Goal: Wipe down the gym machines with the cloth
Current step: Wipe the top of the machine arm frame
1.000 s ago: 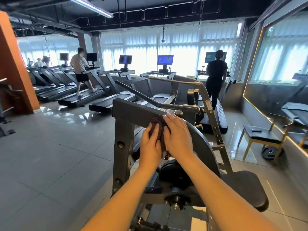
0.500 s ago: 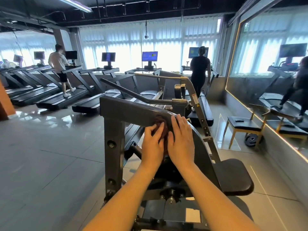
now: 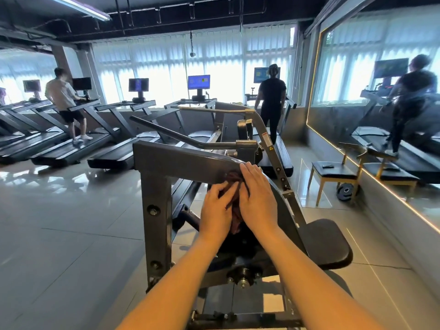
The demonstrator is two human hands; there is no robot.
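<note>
A grey steel gym machine [image 3: 157, 210] stands right in front of me, with a curved top beam and a black seat pad [image 3: 326, 244] on its right. A dark reddish cloth [image 3: 234, 177] lies against the curve of the beam, mostly hidden under my hands. My right hand [image 3: 258, 198] lies flat over the cloth with straight fingers, pressing it to the metal. My left hand [image 3: 217, 208] is just left of it, its fingers bent around the cloth's lower part.
A row of treadmills [image 3: 107, 148] runs along the windows; a person [image 3: 65, 103] walks on one at left, another person [image 3: 271, 101] stands on one at right. A wooden chair [image 3: 333, 175] and a weight plate [image 3: 346, 191] sit by the mirrored right wall.
Both hands and the cloth have slid down and right along the curved beam. My view has swung right, bringing more of the mirror into sight.
</note>
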